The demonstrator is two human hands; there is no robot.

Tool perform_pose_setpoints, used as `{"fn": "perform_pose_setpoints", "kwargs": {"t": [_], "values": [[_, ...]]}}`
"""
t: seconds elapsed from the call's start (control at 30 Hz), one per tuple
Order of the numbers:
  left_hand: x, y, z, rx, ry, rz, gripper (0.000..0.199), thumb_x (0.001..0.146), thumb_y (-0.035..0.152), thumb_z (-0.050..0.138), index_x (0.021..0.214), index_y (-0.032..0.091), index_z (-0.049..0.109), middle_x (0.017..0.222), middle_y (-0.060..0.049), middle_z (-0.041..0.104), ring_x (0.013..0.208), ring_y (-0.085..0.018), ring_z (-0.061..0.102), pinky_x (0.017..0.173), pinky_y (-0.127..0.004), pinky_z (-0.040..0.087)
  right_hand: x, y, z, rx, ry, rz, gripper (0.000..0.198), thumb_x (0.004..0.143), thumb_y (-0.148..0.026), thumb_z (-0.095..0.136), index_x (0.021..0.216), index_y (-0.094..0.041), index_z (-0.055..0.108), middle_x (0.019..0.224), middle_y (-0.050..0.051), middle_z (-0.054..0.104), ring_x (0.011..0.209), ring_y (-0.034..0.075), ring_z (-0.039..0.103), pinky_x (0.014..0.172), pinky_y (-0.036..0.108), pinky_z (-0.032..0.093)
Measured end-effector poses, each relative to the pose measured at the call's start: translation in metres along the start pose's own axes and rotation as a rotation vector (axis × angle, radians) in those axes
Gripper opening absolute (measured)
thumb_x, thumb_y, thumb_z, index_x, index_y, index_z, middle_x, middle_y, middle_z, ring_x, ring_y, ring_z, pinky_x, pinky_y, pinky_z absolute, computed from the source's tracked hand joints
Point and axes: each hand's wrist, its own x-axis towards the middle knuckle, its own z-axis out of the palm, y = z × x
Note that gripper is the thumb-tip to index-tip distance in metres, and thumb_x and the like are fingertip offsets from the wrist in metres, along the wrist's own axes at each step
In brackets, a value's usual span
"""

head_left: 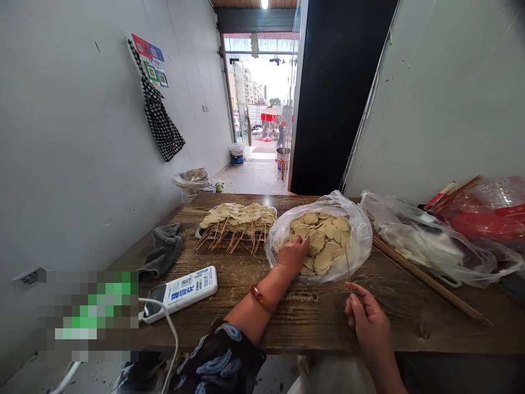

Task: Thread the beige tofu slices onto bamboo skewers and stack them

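Observation:
My left hand (293, 254) reaches over the near left side of a clear plastic bag (361, 235) full of flat, round, pale beige slices (328, 232). Its fingers are curled together on a slice among the pile, partly hiding it. Lower right, my right hand (367, 314) pinches a thin wooden skewer (348, 268), which points up in front of the bag with no slice visible on it. Left of the bag, a tray (199, 234) bears stacked skewers threaded with the same slices (238, 214), their bare stick ends toward me.
A bundle of bare skewers (435, 282) lies at the right beside plastic bags (426, 241) and red packaging (479, 219). On the left are a grey cloth (162, 251) and a white payment device (182, 293) with a white cable (170, 323) trailing over the table's near edge.

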Motion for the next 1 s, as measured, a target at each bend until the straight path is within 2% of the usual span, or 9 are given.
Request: {"fn": "perform_pose_setpoints", "kwargs": {"t": [0.13, 0.33, 0.5, 0.8, 1.0], "values": [[-0.001, -0.001, 0.003, 0.014, 0.027, 0.026, 0.023, 0.091, 0.022, 0.042, 0.110, 0.022, 0.057, 0.102, -0.008, 0.061, 0.084, -0.018, 0.063, 0.070, -0.027, 0.047, 0.000, 0.000, 0.000, -0.011, 0.004, 0.021, 0.044, 0.080, -0.050, 0.058, 0.109, -0.017, 0.059, 0.059, -0.005, 0.050, 0.045, 0.010, 0.042, 0.042, 0.022, 0.037], [0.000, -0.002, 0.005, 0.035, 0.068, 0.058, 0.021, 0.091, 0.020, 0.043, 0.105, 0.021, 0.058, 0.101, -0.007, 0.062, 0.085, -0.017, 0.063, 0.073, -0.029, 0.046, -0.001, -0.006, 0.004, -0.025, 0.021, -0.023, 0.045, 0.079, -0.052, 0.058, 0.106, -0.016, 0.061, 0.057, -0.005, 0.050, 0.043, 0.010, 0.041, 0.041, 0.023, 0.036], [0.002, -0.003, 0.002, 0.061, 0.166, 0.103, 0.022, 0.092, 0.024, 0.044, 0.100, 0.020, 0.064, 0.107, -0.010, 0.061, 0.100, -0.022, 0.057, 0.085, -0.037, 0.043, -0.001, -0.007, 0.006, -0.029, 0.023, -0.051, 0.042, 0.080, -0.050, 0.057, 0.105, -0.016, 0.061, 0.057, -0.005, 0.051, 0.042, 0.010, 0.042, 0.041, 0.023, 0.036], [0.010, -0.004, 0.004, -0.001, 0.095, 0.080, 0.024, 0.091, 0.022, 0.042, 0.098, 0.018, 0.065, 0.104, -0.012, 0.062, 0.100, -0.023, 0.055, 0.084, -0.037, 0.041, 0.002, 0.001, 0.005, -0.009, -0.005, -0.063, 0.038, 0.085, -0.044, 0.054, 0.109, -0.016, 0.059, 0.060, -0.005, 0.050, 0.043, 0.009, 0.041, 0.041, 0.022, 0.036], [0.014, -0.006, 0.007, -0.077, 0.149, 0.066, 0.020, 0.089, 0.023, 0.045, 0.092, 0.018, 0.064, 0.104, -0.011, 0.062, 0.101, -0.024, 0.053, 0.086, -0.036, 0.041, 0.002, -0.004, 0.005, -0.033, -0.003, -0.081, 0.037, 0.086, -0.044, 0.053, 0.109, -0.016, 0.059, 0.059, -0.005, 0.051, 0.044, 0.009, 0.043, 0.044, 0.022, 0.038]]}}
